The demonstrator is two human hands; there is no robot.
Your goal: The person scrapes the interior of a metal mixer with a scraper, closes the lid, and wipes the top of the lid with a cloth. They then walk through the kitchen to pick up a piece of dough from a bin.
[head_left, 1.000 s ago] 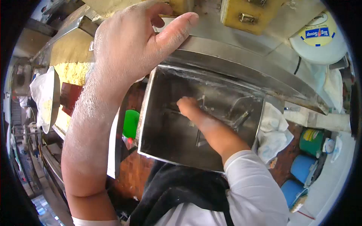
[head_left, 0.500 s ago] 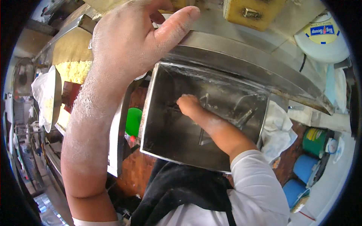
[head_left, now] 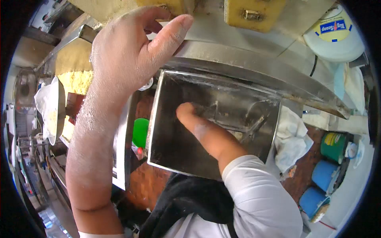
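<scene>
My left hand [head_left: 135, 47], dusted with flour up the forearm, is raised at the upper left near the metal lid [head_left: 254, 63]. Its thumb stretches out and its fingers curl partly away, with nothing seen between them. My right hand [head_left: 185, 111] reaches down inside the rectangular metal bin [head_left: 166, 139], near its left side. The fingers there are hidden by the hand and wrist, so what they touch cannot be made out. Metal mixing bars [head_left: 254, 127] lie in the bin to the right of my right hand.
A bowl [head_left: 59, 111] and yellow crumbly material [head_left: 77, 81] are at the left. A green object [head_left: 140, 133] shows below the bin's left side. White cloth [head_left: 291, 139] hangs at the right, with blue buckets [head_left: 324, 175] beyond. Yellow blocks [head_left: 254, 14] are above.
My right hand and forearm have moved left within the bin. The view has shifted slightly, and my left hand appears a little further left.
</scene>
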